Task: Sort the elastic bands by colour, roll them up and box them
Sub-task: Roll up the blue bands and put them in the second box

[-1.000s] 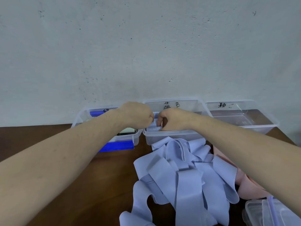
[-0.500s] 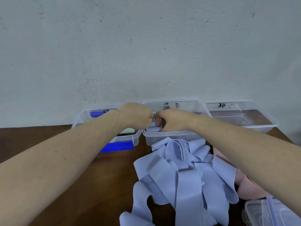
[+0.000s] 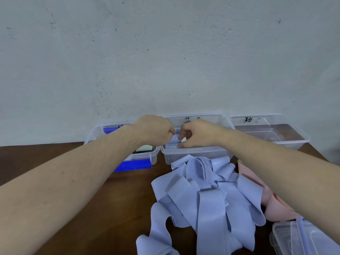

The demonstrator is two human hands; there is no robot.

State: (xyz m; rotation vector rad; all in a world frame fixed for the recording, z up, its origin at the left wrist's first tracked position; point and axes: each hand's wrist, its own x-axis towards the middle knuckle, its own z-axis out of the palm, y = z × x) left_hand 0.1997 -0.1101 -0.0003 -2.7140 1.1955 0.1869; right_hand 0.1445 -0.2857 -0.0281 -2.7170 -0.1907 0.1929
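Note:
Three clear plastic boxes stand against the wall. Over the middle box [image 3: 195, 151], my left hand [image 3: 154, 129] and my right hand [image 3: 196, 134] meet, both curled round a small lavender band roll [image 3: 175, 139] held just inside the box. A loose heap of lavender elastic bands [image 3: 202, 196] lies on the brown table in front of that box. Pink bands [image 3: 266, 196] lie partly under my right forearm. The left box [image 3: 147, 157] holds something pale green and dark, mostly hidden by my left arm. The right box [image 3: 272, 133] looks empty.
A blue lid [image 3: 134, 165] leans at the front of the left box. Clear lids or boxes [image 3: 301, 238] are stacked at the bottom right corner. A grey wall rises directly behind the boxes. Bare brown table [image 3: 114, 208] lies left of the heap.
My hands have stayed together over the middle box. The right hand's fingers have shifted slightly on the roll, showing more of it between the two hands.

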